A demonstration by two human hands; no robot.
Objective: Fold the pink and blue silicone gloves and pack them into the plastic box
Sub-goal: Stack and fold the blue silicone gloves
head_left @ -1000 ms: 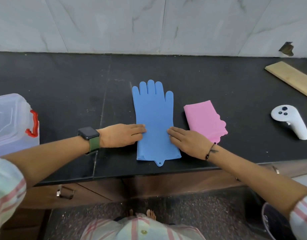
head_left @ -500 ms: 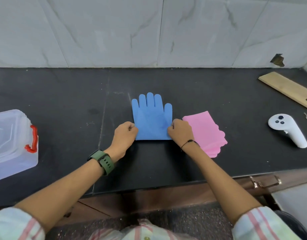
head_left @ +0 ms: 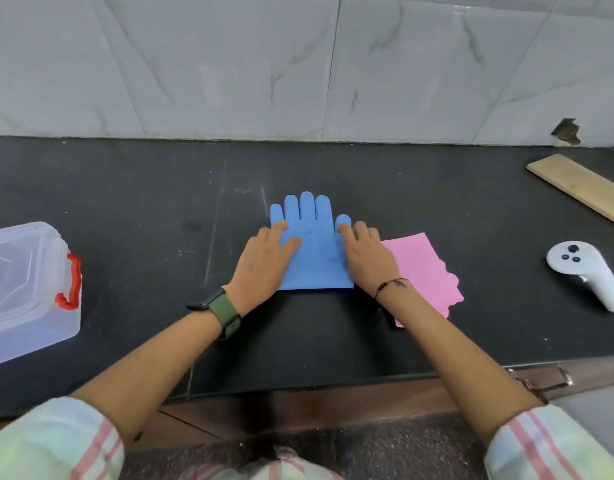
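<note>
The blue silicone glove (head_left: 314,251) lies folded in half on the black counter (head_left: 142,202), its fingers pointing to the wall. My left hand (head_left: 264,261) presses flat on the glove's left side, fingers straight. My right hand (head_left: 366,259) presses flat on its right side. The pink glove (head_left: 423,268) lies folded just right of the blue one, partly under my right wrist. The clear plastic box (head_left: 24,292) with a red latch stands at the far left, its lid on.
A white handheld controller (head_left: 588,275) lies at the right of the counter. A wooden board (head_left: 582,188) lies at the back right corner. The tiled wall runs along the back. The counter's front edge is just below my forearms.
The blue glove's cuff half has been folded up over its palm. Both hands went from pinching the folded edge to pressing flat on the glove, further up.
</note>
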